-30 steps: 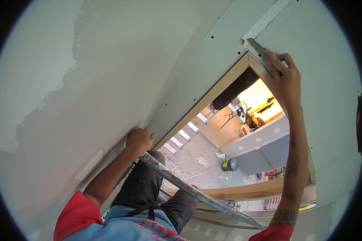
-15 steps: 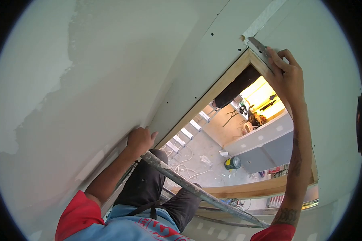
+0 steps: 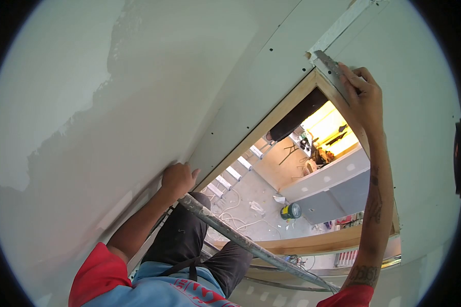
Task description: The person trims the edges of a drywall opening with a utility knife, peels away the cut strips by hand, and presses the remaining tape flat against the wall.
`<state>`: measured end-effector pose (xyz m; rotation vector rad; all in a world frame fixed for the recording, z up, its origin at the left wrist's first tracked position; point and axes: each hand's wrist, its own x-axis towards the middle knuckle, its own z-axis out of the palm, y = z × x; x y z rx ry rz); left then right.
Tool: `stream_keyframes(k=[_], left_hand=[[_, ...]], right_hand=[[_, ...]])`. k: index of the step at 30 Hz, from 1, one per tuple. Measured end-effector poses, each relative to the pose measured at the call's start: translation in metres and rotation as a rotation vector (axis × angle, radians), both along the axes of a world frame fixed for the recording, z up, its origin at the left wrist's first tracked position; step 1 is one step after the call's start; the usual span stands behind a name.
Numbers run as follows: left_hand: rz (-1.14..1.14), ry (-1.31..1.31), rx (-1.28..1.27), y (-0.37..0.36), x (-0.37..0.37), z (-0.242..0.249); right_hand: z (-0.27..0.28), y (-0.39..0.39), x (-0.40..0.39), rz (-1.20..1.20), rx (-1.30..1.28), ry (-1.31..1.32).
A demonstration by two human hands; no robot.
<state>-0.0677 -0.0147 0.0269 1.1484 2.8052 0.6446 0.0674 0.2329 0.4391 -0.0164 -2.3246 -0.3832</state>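
Note:
My right hand (image 3: 363, 94) is raised at the upper corner of the framed opening, its fingers closed around a narrow grey putty knife (image 3: 327, 61). The blade's tip lies against the green plasterboard (image 3: 287, 61), close to a small broken spot and the lower end of a white filled joint (image 3: 340, 31). Lower down, my left hand (image 3: 179, 179) is closed where the wall meets the board, thumb sticking out. What its fingers hold is hidden. Just below that hand is the upper end of a stained metal tube (image 3: 225, 230).
A wooden frame (image 3: 276, 115) edges the opening. Through it appear a ladder (image 3: 235, 174), another person's dark trouser leg (image 3: 302, 115), a bucket (image 3: 291, 211) and white cables on the floor. My knees are beside the tube. A partly coated wall (image 3: 138, 102) rises at left.
The view has shifted slightly, showing more of the white joint at the top. The putty knife stays near the corner in my right hand, and my left hand keeps its place.

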Motion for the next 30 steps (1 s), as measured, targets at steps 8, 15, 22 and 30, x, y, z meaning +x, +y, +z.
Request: stream_keyframes(k=[8, 15, 22, 30], left_hand=[[0.026, 0.008, 0.033, 0.002, -0.001, -0.004], [0.016, -0.007, 0.046, 0.005, -0.003, -0.011], [0.015, 0.048, 0.023, 0.004, -0.003, -0.010], [0.015, 0.024, 0.032, 0.004, -0.001, -0.008]], right_hand=[[-0.007, -0.002, -0.002, 0.054, 0.004, 0.049], [-0.006, -0.008, -0.006, 0.001, 0.067, -0.008], [-0.013, -0.003, -0.008, 0.056, 0.071, 0.078], [-0.010, 0.001, -0.008, -0.006, 0.178, 0.000]])
